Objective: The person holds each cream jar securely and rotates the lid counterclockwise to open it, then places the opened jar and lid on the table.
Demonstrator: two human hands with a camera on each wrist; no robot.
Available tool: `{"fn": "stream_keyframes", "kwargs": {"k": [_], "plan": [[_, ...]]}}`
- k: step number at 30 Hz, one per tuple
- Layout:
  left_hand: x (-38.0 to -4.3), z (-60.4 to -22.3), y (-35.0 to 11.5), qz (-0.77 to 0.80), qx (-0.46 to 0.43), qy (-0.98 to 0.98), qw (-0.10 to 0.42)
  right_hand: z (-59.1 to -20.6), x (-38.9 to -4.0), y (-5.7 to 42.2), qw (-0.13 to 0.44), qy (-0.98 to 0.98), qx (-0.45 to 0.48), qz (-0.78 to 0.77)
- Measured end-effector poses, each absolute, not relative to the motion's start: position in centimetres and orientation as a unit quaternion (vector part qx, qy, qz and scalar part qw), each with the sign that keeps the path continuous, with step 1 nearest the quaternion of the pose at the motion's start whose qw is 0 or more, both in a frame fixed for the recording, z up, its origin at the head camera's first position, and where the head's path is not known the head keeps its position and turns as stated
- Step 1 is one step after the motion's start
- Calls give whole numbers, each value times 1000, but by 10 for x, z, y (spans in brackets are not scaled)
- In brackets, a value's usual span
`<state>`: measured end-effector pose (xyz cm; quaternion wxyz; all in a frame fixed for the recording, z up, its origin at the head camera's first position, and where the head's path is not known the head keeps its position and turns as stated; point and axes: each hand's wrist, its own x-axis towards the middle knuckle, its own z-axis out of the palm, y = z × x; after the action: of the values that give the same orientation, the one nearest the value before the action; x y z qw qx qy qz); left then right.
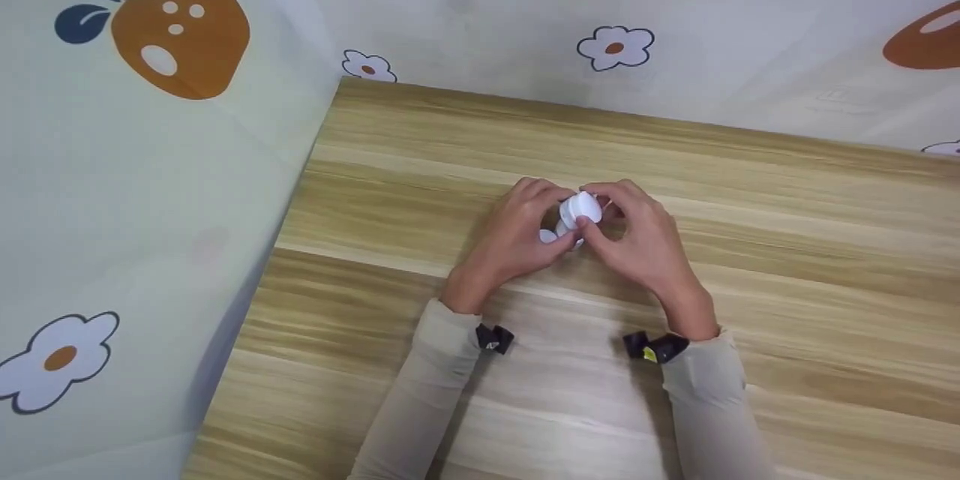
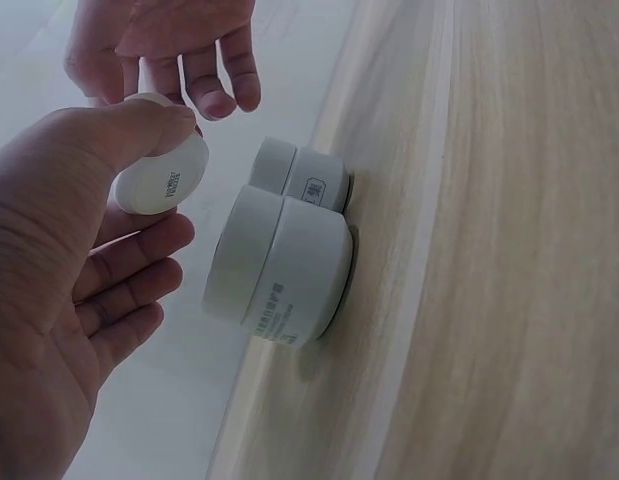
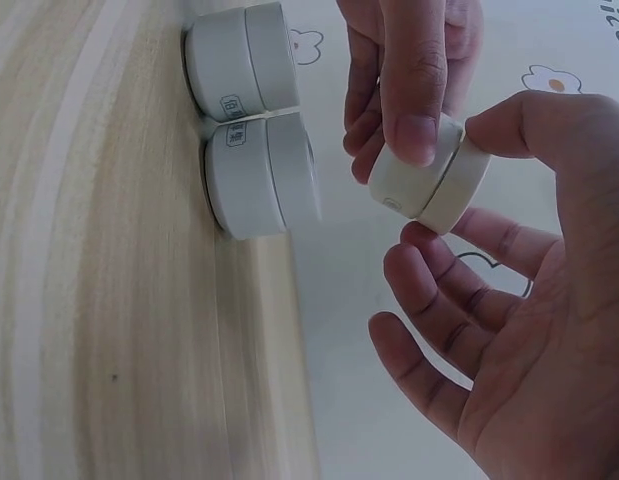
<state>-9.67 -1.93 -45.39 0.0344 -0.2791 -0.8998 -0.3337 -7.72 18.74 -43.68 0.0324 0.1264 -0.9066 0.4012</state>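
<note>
A small white cream jar (image 1: 581, 208) is held up between both hands, above the table. My left hand (image 1: 516, 231) pinches its body between thumb and fingers, and in the left wrist view the jar's base (image 2: 172, 186) shows small dark print. My right hand (image 1: 643, 240) pinches the lid (image 3: 457, 187) with thumb and fingertips; the lid sits on the jar with a thin seam between them. Below the hands, two similar lidded white jars stand side by side on the table, a nearer jar (image 2: 289, 265) and a farther jar (image 2: 301, 175) in the left wrist view.
The wood-grain table (image 1: 390, 225) extends around the hands. A pale wall covering (image 1: 480, 22) with printed flowers and fruit rises behind it and along its left side. Dark wrist cameras (image 1: 495, 339) are strapped at both sleeve cuffs.
</note>
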Motion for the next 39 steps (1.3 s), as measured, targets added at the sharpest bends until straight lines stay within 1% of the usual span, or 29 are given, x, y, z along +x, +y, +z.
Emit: {"fn": "stream_keyframes", "kwargs": {"k": [11, 25, 39], "plan": [[-97, -454, -20, -329, -280, -901, 37, -438, -77, 187, 30, -900, 141, 411], [-98, -455, -18, -341, -275, -898, 39, -438, -79, 186, 42, -911, 79, 402], [-97, -456, -19, -333, -269, -903, 33, -440, -78, 187, 48, -904, 113, 410]]}}
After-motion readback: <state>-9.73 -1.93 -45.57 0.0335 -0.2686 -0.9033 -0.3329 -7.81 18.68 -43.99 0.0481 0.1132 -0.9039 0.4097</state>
